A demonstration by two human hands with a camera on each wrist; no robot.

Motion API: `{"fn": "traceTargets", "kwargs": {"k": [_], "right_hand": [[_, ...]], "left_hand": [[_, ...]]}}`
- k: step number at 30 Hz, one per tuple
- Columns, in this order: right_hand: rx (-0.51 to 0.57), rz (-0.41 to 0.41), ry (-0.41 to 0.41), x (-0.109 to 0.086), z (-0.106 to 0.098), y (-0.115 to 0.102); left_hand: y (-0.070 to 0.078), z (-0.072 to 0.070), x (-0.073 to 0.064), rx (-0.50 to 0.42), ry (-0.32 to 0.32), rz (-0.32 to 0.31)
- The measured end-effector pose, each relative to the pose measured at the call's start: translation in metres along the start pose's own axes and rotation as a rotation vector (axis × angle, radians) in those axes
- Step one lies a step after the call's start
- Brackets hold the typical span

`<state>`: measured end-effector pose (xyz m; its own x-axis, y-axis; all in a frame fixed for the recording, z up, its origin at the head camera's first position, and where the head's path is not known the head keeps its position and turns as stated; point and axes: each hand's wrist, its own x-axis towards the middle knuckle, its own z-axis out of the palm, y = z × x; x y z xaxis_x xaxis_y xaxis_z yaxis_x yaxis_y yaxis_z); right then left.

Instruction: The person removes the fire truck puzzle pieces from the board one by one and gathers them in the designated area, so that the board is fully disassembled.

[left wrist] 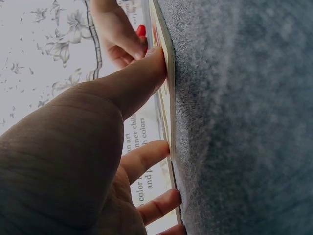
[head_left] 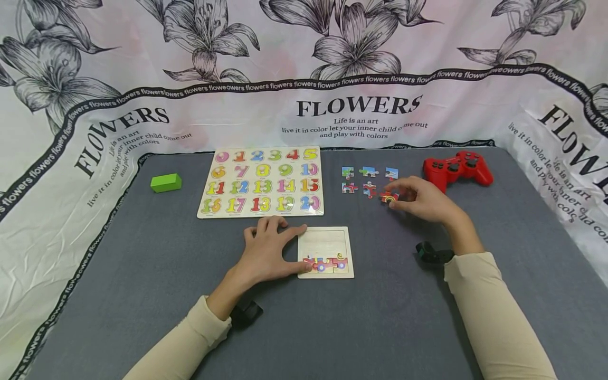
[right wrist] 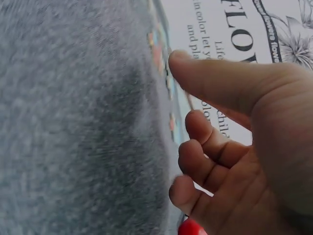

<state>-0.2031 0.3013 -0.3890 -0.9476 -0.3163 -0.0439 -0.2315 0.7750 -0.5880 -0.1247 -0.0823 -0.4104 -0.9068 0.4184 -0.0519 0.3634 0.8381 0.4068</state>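
A small wooden puzzle tray (head_left: 325, 237) lies in front of me, with a row of joined pieces (head_left: 328, 264) showing a red vehicle along its bottom. My left hand (head_left: 268, 253) spreads along the tray's left side. Its thumb (left wrist: 152, 66) presses near the lower left corner, while the index fingertip touches the upper left one. To the right, my right hand (head_left: 420, 199) pinches a red jigsaw piece (head_left: 388, 197) between thumb and index finger. In the right wrist view, that piece appears edge-on as a thin strip. Several other jigsaw pieces (head_left: 368, 171) lie beside it in two rows.
A number board (head_left: 266, 178) with colourful numerals lies behind the left hand. At the far left is a green block (head_left: 166, 182). A red game controller (head_left: 458, 168) lies just behind the right hand. Flowered cloth (head_left: 351, 121) hangs along the grey table's (head_left: 380, 327) back edge.
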Motion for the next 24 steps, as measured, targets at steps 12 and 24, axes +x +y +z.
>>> {"fn": "traceTargets", "kwargs": {"k": [12, 24], "right_hand": [[-0.039, 0.009, 0.006, 0.0045, 0.0054, 0.0038], [-0.009, 0.077, 0.048, 0.0071, 0.0089, 0.0097]], "left_hand": [[0.0, -0.0005, 0.0001, 0.002, -0.002, -0.003], [0.0001, -0.0007, -0.0007, 0.006, 0.0, 0.0]]}}
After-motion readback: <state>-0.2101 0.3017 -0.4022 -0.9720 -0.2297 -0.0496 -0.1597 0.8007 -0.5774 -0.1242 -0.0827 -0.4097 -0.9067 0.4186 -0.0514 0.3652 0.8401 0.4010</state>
